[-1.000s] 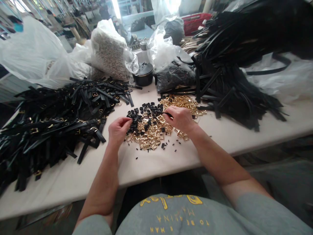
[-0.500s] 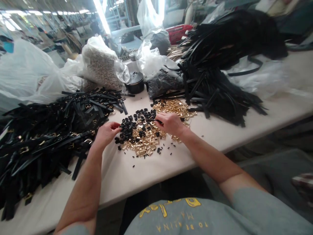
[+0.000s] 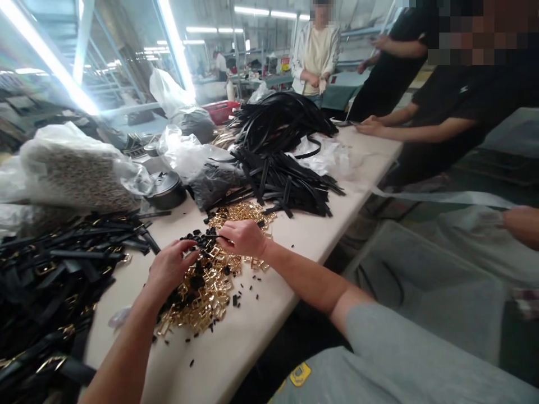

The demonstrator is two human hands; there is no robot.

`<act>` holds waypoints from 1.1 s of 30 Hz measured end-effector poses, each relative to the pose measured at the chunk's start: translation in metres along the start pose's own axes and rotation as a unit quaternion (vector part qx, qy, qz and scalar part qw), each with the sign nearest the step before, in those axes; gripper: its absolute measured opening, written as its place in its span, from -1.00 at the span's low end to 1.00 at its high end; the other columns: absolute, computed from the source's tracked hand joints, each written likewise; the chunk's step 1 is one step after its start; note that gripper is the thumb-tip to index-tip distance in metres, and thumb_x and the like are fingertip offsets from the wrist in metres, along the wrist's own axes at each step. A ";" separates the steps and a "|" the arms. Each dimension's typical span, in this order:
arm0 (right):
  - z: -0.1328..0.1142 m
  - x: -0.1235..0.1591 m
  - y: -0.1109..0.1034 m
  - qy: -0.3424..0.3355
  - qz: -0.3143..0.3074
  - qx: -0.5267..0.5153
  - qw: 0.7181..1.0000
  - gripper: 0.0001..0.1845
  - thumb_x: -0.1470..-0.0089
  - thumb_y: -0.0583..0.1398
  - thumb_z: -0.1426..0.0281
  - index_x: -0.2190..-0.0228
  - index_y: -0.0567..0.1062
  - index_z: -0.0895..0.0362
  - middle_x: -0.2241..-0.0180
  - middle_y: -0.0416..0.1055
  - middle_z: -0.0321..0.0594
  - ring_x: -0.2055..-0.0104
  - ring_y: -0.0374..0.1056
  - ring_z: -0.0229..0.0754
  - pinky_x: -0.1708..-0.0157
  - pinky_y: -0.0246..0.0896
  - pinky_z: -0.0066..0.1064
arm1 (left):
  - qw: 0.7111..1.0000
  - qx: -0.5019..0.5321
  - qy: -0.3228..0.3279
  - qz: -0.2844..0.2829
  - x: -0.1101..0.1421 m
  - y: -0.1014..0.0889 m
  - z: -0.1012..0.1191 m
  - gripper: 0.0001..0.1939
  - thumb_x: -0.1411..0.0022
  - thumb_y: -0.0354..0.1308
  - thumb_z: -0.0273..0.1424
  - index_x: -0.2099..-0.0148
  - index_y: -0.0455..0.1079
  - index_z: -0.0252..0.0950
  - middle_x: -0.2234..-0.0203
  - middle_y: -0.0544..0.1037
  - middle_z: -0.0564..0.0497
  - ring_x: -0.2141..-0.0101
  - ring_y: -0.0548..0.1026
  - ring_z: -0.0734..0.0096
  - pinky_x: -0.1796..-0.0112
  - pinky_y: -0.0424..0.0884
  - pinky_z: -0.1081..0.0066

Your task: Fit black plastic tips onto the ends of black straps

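Observation:
My right hand [image 3: 244,238] is closed on a thin black strap [image 3: 213,235], whose narrow end points left from the fingers. My left hand [image 3: 172,266] is at the left edge of a heap of small black loops [image 3: 197,238], thumb and forefinger curled towards each other. Whatever lies between those fingertips is too small to make out. Gold buckles [image 3: 204,303] are heaped under and in front of both hands, with black loops mixed in. Another pile of gold buckles [image 3: 244,213] lies just beyond my right hand.
Black straps with gold buckles [image 3: 50,269] cover the table's left side. Plain black straps [image 3: 286,185] lie at the back, near plastic bags [image 3: 76,168] and a round black tin [image 3: 166,191]. People stand beyond the table [image 3: 269,314] and at the right.
The view has swung right, bringing several people into sight. My hands are closer together over the loops and buckles. The right hand keeps hold of the black strap.

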State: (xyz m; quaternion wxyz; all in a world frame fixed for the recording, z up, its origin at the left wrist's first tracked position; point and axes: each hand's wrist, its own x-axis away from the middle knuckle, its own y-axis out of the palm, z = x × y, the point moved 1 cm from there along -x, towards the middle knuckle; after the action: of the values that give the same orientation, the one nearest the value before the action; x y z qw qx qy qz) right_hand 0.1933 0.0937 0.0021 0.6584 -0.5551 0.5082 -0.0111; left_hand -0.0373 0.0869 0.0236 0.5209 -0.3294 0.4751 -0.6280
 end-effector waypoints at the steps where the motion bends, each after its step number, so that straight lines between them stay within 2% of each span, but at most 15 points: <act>1: 0.001 0.000 -0.002 0.001 0.011 -0.001 1.000 -0.68 -0.31 0.04 0.29 0.43 0.44 0.14 0.43 0.44 -0.26 0.40 0.33 -0.27 0.41 -0.02 -0.39 | 1.000 -0.001 0.005 -0.004 -0.008 0.003 0.002 -0.63 -0.23 0.08 -0.16 0.05 0.54 -0.21 0.18 0.58 -0.09 0.22 0.54 0.12 0.14 0.39 0.25; 4: 0.009 -0.001 -0.006 0.031 0.031 0.008 0.999 -0.71 -0.28 0.06 0.31 0.43 0.45 0.14 0.43 0.44 -0.25 0.42 0.30 -0.27 0.41 -0.01 -0.39 | 1.000 0.004 0.023 -0.014 -0.034 0.012 0.002 -0.66 -0.21 0.13 -0.21 0.06 0.55 -0.24 0.20 0.59 -0.11 0.20 0.54 0.11 0.11 0.38 0.26; 10: 0.035 -0.003 -0.013 0.149 0.046 0.042 0.987 -0.78 -0.22 0.11 0.35 0.43 0.46 0.14 0.42 0.46 -0.23 0.40 0.30 -0.24 0.40 -0.02 -0.37 | 1.000 0.014 0.021 0.006 -0.083 0.028 0.002 -0.72 -0.21 0.17 -0.27 0.08 0.57 -0.23 0.23 0.61 -0.11 0.21 0.54 0.12 0.14 0.37 0.29; 15: 0.044 -0.003 -0.017 0.182 0.048 0.038 0.981 -0.84 -0.20 0.14 0.38 0.40 0.48 0.14 0.38 0.49 -0.23 0.37 0.33 -0.23 0.37 0.00 -0.37 | 0.999 -0.029 0.014 0.016 -0.114 0.037 0.024 -0.71 -0.19 0.21 -0.32 0.05 0.57 -0.26 0.24 0.59 -0.13 0.23 0.53 0.12 0.18 0.37 0.31; 18: 0.047 -0.002 -0.018 0.192 0.055 0.037 0.979 -0.85 -0.20 0.15 0.38 0.39 0.47 0.14 0.38 0.49 -0.24 0.35 0.36 -0.22 0.36 0.01 -0.37 | 0.995 -0.041 0.084 0.017 -0.123 0.043 0.046 -0.74 -0.21 0.21 -0.29 0.10 0.58 -0.26 0.25 0.57 -0.11 0.21 0.52 0.15 0.15 0.38 0.33; 22: 0.054 -0.001 -0.020 0.203 0.073 0.040 0.976 -0.86 -0.21 0.15 0.37 0.36 0.48 0.13 0.36 0.49 -0.24 0.32 0.38 -0.20 0.34 0.04 -0.38 | 0.977 -0.083 0.185 -0.060 -0.126 0.056 0.070 -0.72 -0.18 0.25 -0.23 0.10 0.58 -0.24 0.24 0.58 -0.11 0.17 0.53 0.12 0.12 0.38 0.33; 24: 0.056 0.000 -0.020 0.205 0.075 0.037 0.975 -0.86 -0.21 0.14 0.37 0.35 0.48 0.13 0.35 0.50 -0.25 0.31 0.39 -0.20 0.33 0.05 -0.38 | 0.976 -0.106 0.172 -0.082 -0.128 0.061 0.077 -0.73 -0.20 0.23 -0.25 0.10 0.58 -0.24 0.23 0.59 -0.12 0.13 0.53 0.10 0.11 0.38 0.33; 28: 0.057 -0.001 -0.019 0.213 0.063 0.025 0.975 -0.87 -0.22 0.14 0.36 0.34 0.47 0.12 0.33 0.51 -0.24 0.29 0.39 -0.19 0.32 0.06 -0.38 | 0.984 -0.126 0.094 -0.087 -0.130 0.065 0.086 -0.73 -0.29 0.07 -0.37 0.14 0.59 -0.30 0.21 0.61 -0.20 0.07 0.54 0.04 0.07 0.38 0.31; 33: 0.055 -0.001 -0.020 0.220 0.049 0.015 0.974 -0.86 -0.23 0.15 0.35 0.33 0.48 0.13 0.31 0.51 -0.23 0.27 0.40 -0.18 0.30 0.07 -0.39 | 0.988 -0.112 0.032 -0.100 -0.136 0.069 0.094 -0.77 -0.23 0.12 -0.38 0.21 0.59 -0.34 0.24 0.62 -0.26 0.11 0.56 -0.01 0.12 0.40 0.30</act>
State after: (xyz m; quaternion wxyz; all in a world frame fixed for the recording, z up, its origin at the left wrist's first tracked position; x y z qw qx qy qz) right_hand 0.2410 0.1267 0.0103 0.5385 -0.5032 0.6671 -0.1085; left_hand 0.1049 0.1946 0.0010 0.4002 -0.4115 0.5235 -0.6297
